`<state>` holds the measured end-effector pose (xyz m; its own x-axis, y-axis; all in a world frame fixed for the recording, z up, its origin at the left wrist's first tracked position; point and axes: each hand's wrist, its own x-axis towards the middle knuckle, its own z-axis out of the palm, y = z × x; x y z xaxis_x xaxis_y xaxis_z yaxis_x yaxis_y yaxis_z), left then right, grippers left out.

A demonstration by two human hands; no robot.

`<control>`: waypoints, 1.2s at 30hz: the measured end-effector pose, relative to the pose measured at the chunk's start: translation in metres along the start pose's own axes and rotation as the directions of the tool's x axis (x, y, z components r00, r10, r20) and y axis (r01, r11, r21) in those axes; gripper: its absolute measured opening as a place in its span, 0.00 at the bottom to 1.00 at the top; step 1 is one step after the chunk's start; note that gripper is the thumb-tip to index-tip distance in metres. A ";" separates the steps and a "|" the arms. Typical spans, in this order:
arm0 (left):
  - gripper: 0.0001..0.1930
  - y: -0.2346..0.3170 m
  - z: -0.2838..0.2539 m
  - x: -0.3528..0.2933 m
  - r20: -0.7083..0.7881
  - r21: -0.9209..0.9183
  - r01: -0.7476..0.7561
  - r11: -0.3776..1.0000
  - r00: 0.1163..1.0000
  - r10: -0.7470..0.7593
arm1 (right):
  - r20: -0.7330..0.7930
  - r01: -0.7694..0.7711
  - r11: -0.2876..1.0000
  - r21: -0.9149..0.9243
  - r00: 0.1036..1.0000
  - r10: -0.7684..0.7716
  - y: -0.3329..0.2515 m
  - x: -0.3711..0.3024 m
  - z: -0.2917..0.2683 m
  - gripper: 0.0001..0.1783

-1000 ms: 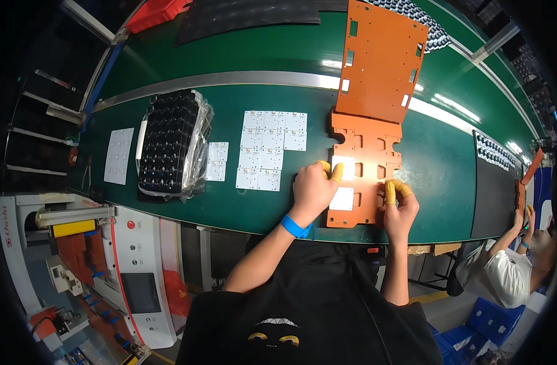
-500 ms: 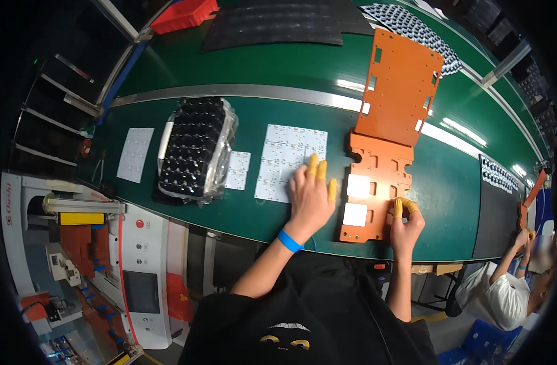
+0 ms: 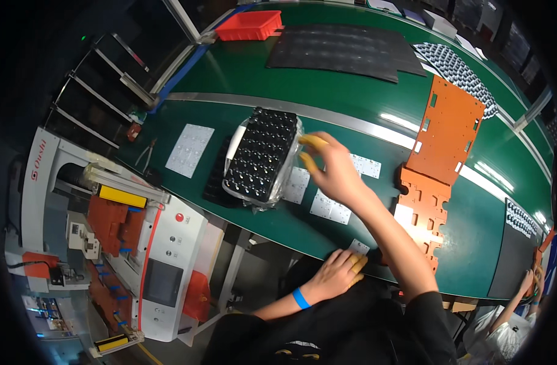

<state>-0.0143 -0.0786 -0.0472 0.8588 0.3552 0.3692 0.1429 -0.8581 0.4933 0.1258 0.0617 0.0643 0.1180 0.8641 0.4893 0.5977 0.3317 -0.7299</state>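
My left hand [image 3: 339,272], with a blue wristband and yellow finger cots, is closed at the table's front edge around a small white circuit board [image 3: 359,246]. My right hand [image 3: 334,167] reaches across with its fingers apart, the tips beside the right edge of a black tray stack [image 3: 260,155] partly wrapped in clear plastic. Whether they touch it I cannot tell. Under and around the right forearm lie white circuit board sheets [image 3: 330,207], partly hidden. An orange fixture [image 3: 421,207], its lid [image 3: 446,131] raised, stands to the right; a white square [image 3: 403,215] sits in it.
Another white board sheet [image 3: 190,150] and pliers [image 3: 146,154] lie at the left. Behind are a red bin [image 3: 249,25], black mats [image 3: 339,52] and a dotted sheet [image 3: 458,73]. A machine [image 3: 169,261] stands front left. A co-worker's hands [image 3: 531,281] show far right.
My right hand has left the orange fixture and crossed left to the black trays. My left hand has drawn back from the board sheet to the table edge with a small board. The view has shifted.
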 end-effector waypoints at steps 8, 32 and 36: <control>0.15 -0.016 0.004 -0.031 -0.068 -0.062 -0.020 0.998 0.998 0.016 | 0.290 0.129 0.909 -0.397 0.957 -0.009 0.021 0.105 0.083 0.10; 0.11 0.001 -0.018 0.033 -0.255 -0.614 0.155 0.774 0.889 -0.380 | -0.008 -0.526 0.509 0.682 0.690 0.724 -0.016 -0.233 -0.100 0.16; 0.18 0.021 -0.016 0.052 -0.112 -0.889 0.129 0.438 0.868 -0.484 | -0.169 -0.357 0.575 0.737 0.726 0.667 -0.031 -0.230 -0.088 0.19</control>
<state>0.0255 -0.0717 -0.0049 0.6208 0.7653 0.1702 -0.2640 -0.0003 0.9645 0.1501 -0.1803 0.0160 0.6178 0.7847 -0.0507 -0.2826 0.1615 -0.9455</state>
